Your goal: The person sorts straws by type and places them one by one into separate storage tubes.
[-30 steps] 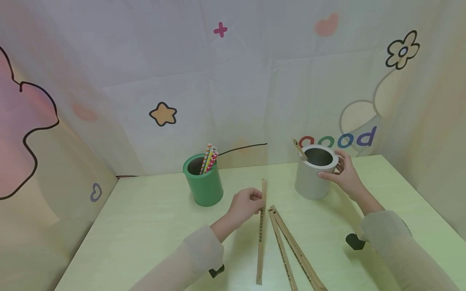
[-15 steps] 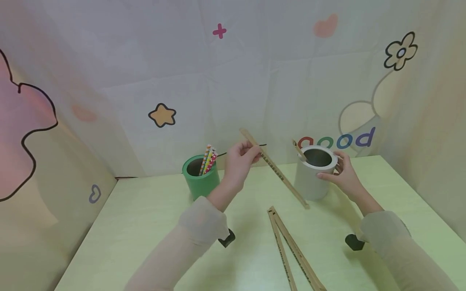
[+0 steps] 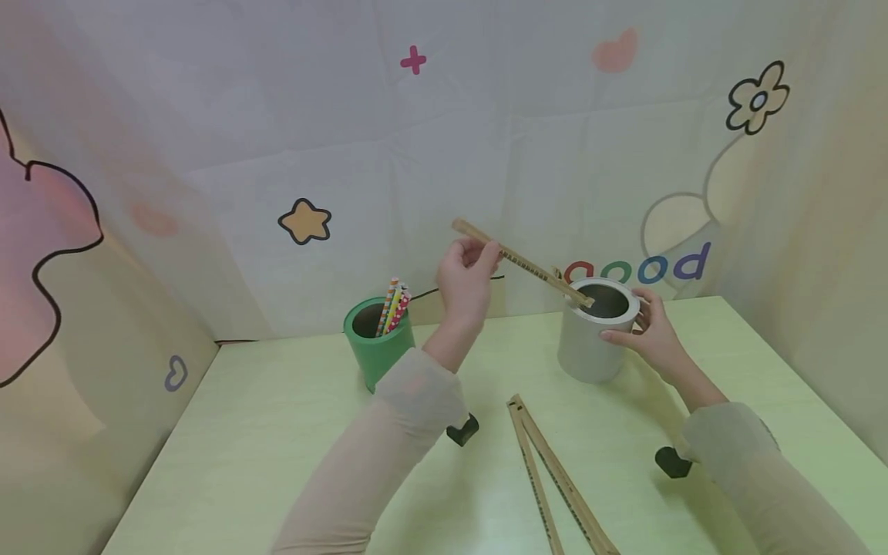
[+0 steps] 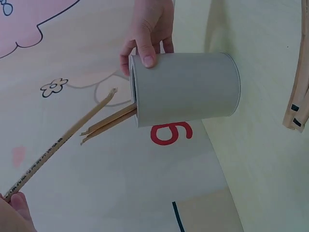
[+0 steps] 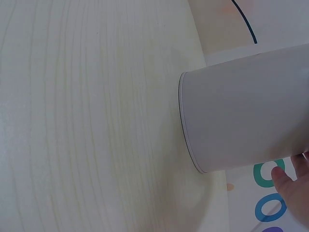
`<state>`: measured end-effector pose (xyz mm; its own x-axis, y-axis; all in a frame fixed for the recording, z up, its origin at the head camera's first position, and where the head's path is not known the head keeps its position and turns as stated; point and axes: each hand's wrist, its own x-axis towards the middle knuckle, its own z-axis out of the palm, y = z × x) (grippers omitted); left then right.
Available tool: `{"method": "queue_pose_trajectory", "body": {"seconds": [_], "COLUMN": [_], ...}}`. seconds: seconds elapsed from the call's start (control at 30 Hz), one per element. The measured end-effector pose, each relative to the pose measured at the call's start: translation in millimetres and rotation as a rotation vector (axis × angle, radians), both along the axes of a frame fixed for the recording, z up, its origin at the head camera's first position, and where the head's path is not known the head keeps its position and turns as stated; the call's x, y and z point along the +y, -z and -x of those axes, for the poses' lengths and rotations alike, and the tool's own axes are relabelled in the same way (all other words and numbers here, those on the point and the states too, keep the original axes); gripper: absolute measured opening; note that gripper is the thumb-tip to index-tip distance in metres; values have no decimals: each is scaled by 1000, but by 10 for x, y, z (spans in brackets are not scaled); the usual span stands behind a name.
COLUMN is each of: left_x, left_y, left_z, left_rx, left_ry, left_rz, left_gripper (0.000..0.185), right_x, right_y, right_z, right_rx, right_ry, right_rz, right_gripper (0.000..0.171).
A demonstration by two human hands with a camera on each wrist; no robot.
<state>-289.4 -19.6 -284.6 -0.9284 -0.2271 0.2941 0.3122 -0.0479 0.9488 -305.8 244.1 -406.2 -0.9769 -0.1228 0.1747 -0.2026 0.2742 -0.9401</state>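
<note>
My left hand (image 3: 466, 281) pinches a long, thin stick in brown paper with dark lettering (image 3: 527, 266), near its upper end. The stick slopes down to the right, and in the head view its lower tip appears over the mouth of a white cylindrical container (image 3: 593, 354). The left wrist view shows that tip apart from the rim, while two similar sticks (image 4: 108, 123) project from the container. With thumb in front and fingers behind, my right hand (image 3: 655, 335) holds the container by its upper side. It stands upright on the table.
More paper-covered sticks (image 3: 563, 478) lie on the table (image 3: 243, 462) at the front middle. A green cylindrical container (image 3: 381, 358) with several patterned sticks (image 3: 394, 308) stands at the back left, partly behind my left arm. A printed cloth (image 3: 444, 154) hangs behind the table.
My left hand has lifted the stick off the table, swung it to a slant and carried its lower end rightward to the white container. My right hand has stayed on the container.
</note>
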Motion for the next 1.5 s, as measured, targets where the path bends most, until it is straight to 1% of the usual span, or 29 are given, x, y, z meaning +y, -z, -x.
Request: {"method": "queue_pose_trajectory", "body": {"seconds": [0.1,0.27,0.4,0.57,0.63,0.77,0.9,1.13,1.3,1.5], "left_x": [65,177,270,394,441,523,575,575,525,446], "left_y": [24,85,129,173,199,276,367,479,513,534], "left_z": [39,78,74,61,62,60,55,61,58,35], "left_rx": [18,7,-1,16,8,-40,-77,-94,-108,-122], "left_ry": [-24,-36,-61,-81,-78,-54,-27,-37,-32,-2], "left_rz": [34,70,115,183,206,246,262,254,263,272], "left_gripper": [17,17,16,16,16,17,18,22,26,31], "right_x": [11,16,15,15,10,9,15,7,9,-4], "right_y": [2,1,2,7,0,-8,-2,-1,0,-25], "right_z": [7,16,16,9,0,-7,-1,5,4,-19], "right_rx": [2,-8,-11,-11,-11,-6,-3,-8,-5,0], "right_ry": [-14,-11,-12,-10,-10,-11,-10,-7,-9,-7], "right_rz": [-1,8,19,14,12,10,8,5,0,-4], "right_gripper": [88,87,87,88,88,88,88,88,88,87]}}
